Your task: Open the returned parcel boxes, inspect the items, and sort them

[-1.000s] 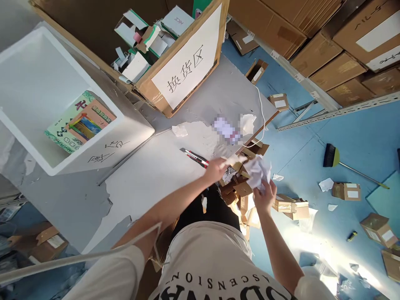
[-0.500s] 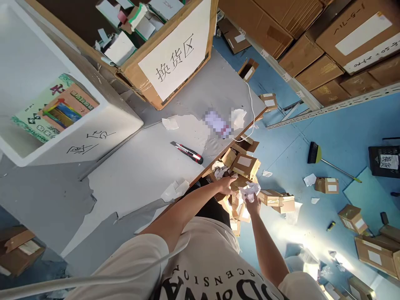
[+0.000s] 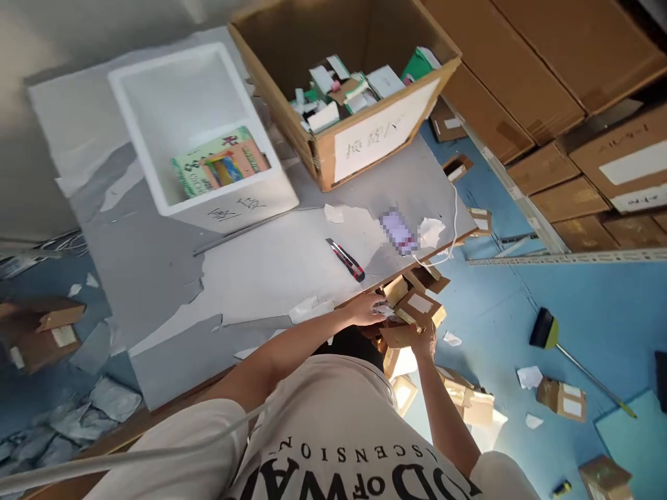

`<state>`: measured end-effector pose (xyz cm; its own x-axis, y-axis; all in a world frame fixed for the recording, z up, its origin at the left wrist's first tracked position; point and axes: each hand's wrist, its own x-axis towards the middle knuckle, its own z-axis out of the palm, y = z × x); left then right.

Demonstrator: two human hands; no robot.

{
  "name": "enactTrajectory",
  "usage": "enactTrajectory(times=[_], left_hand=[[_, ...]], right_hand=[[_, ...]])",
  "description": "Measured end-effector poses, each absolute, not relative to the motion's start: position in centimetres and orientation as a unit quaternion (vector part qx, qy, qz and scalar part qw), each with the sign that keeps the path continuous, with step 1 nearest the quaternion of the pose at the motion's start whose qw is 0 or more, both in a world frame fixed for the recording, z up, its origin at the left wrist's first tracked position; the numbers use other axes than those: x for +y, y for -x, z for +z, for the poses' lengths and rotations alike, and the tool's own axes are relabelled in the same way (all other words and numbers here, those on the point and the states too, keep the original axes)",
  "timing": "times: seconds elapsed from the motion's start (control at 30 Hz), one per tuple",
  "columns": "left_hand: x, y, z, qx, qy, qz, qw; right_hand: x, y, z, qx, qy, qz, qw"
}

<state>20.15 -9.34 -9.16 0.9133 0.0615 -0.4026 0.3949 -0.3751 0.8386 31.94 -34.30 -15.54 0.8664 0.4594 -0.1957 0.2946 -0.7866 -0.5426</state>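
Observation:
Below the front edge of the table, my left hand (image 3: 366, 310) has its fingers closed around a piece of crumpled paper (image 3: 385, 310). To its right, my right hand (image 3: 424, 339) grips a small brown cardboard box (image 3: 399, 337) by its side; the fingers are partly hidden. Just beyond both hands sits another cardboard box (image 3: 421, 305) with a white label, on a pile of boxes. On the table (image 3: 260, 278) lies a red and black utility knife (image 3: 346, 260), its blade end pointing away from me.
A white foam box (image 3: 250, 215) with colourful packages and a large carton (image 3: 333, 167) full of small boxes stand on the table. A blurred-out phone (image 3: 399, 231) lies there with a white cable (image 3: 455, 215). On the blue floor are a broom (image 3: 545, 328) and loose boxes (image 3: 561, 398).
The crumpled white paper has left my right hand, which now grips a box. My left hand now has crumpled paper in its fingers. The camera view has shifted, bringing more of the table into sight.

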Motion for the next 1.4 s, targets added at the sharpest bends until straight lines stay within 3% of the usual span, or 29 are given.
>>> enactTrajectory(times=[0.13, 0.3, 0.43, 0.6, 0.8, 1.07, 1.4], left_hand=[[-5.8, -14.3, -7.6, 0.301, -0.795, 0.002, 0.527], [-4.0, -3.2, -7.3, 0.498, -0.684, 0.08, 0.527], [-7.1, 5.0, -7.7, 0.642, -0.555, 0.142, 0.509], [-13.0, 9.6, -7.7, 0.731, -0.429, 0.211, 0.487], [-14.2, 9.5, -7.1, 0.753, -0.394, 0.308, 0.429], [-15.4, 10.1, -3.4, 0.795, -0.391, 0.437, 0.156], [-28.9, 15.8, -6.4, 0.881, -0.167, 0.442, 0.003]], right_hand=[[-25.4, -34.5, -12.7, -0.315, 0.898, 0.138, 0.273], [-16.3, -37.7, -10.6, -0.43, 0.881, 0.084, 0.177], [-12.1, -40.5, -11.0, -0.429, 0.893, 0.096, 0.102], [-10.6, -42.4, -12.2, -0.392, 0.907, 0.129, 0.083], [-10.2, -41.7, -10.9, -0.408, 0.89, 0.096, 0.18], [-2.1, -29.9, -7.5, -0.596, 0.699, 0.141, 0.369], [0.8, -6.9, -3.4, -0.779, 0.438, 0.272, 0.356]])
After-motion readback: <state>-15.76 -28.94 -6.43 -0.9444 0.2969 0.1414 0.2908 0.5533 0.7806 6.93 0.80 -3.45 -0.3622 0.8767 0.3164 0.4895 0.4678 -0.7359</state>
